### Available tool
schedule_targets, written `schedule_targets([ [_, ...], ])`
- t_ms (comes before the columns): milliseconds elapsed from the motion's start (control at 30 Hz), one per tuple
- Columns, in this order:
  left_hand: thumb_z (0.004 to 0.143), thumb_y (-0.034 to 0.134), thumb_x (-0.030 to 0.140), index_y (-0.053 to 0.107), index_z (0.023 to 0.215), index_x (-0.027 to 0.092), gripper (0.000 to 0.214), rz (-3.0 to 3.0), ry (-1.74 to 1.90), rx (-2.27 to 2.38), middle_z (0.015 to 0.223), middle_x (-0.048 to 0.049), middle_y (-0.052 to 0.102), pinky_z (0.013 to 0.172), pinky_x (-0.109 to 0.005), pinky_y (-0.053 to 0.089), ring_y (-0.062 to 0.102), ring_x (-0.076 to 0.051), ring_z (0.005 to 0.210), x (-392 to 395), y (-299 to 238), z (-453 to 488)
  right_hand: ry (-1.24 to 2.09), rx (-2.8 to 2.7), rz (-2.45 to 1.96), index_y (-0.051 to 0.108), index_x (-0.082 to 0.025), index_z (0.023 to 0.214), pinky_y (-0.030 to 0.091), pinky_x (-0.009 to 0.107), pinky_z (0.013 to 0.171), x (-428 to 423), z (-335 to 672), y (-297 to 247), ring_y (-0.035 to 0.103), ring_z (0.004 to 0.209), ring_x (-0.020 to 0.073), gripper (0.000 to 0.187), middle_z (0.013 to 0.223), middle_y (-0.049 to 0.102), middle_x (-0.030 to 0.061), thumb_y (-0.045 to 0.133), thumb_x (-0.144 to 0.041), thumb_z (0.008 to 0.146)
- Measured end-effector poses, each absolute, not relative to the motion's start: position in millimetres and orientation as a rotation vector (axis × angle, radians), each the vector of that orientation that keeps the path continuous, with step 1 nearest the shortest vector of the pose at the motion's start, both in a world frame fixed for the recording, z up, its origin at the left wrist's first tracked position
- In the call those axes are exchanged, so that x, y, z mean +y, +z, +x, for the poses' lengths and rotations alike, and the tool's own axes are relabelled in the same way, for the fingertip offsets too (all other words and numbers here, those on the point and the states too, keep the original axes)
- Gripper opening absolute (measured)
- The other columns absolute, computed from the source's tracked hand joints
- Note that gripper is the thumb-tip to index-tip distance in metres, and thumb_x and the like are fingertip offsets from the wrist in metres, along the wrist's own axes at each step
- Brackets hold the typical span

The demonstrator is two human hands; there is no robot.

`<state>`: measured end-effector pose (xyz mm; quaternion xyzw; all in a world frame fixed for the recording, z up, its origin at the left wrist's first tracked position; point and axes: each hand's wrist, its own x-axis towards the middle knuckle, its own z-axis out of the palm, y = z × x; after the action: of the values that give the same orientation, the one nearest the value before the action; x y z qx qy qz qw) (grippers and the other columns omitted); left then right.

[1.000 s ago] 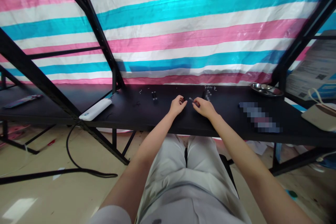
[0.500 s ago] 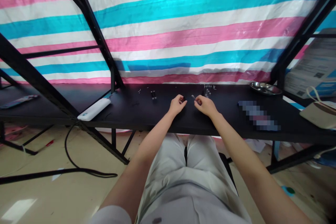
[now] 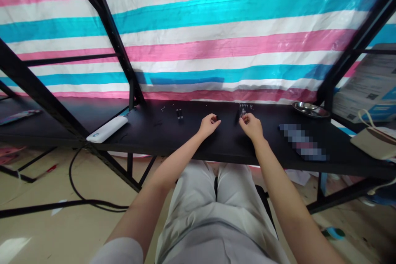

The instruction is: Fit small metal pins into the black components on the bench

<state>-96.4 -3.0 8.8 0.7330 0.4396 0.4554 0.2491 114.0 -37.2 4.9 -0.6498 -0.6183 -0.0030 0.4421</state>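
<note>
My left hand (image 3: 209,124) rests on the black table (image 3: 173,138) with its fingers pinched round a small dark part I cannot name. My right hand (image 3: 252,125) lies farther right, its fingers curled and closed at a cluster of small upright grey parts (image 3: 243,110) near the table's back edge. Whether it grips one of them is hidden. A pair of small black pieces (image 3: 179,114) lies to the left of my left hand, with tiny bits scattered near them.
A white power bank (image 3: 107,129) lies at the table's left edge, its black cable (image 3: 81,181) trailing across the floor. A metal dish (image 3: 310,109) sits at the back right, a blurred flat object (image 3: 301,142) before it. Black frame struts (image 3: 105,24) rise on both sides.
My right hand has moved right and back from beside the left hand to the cluster of upright parts. The thin grey piece it held no longer shows. The left hand stays put.
</note>
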Motion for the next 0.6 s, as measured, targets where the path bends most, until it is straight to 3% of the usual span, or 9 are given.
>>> schedule_targets([
  [600, 0.068, 0.069, 0.023, 0.066, 0.075, 0.016, 0.011, 2.077, 0.887, 1.359, 0.074, -0.0022, 0.066, 0.074, -0.026, 0.046, 0.061, -0.015, 0.073, 22, 6, -43, 0.100, -1.561, -1.977, 0.059, -0.022, 0.089, 0.041, 0.028, 0.066, -33, 118, 1, 0.061, 0.081, 0.0191, 0.018, 0.087, 0.068, 0.0051, 0.050, -0.035, 0.082],
])
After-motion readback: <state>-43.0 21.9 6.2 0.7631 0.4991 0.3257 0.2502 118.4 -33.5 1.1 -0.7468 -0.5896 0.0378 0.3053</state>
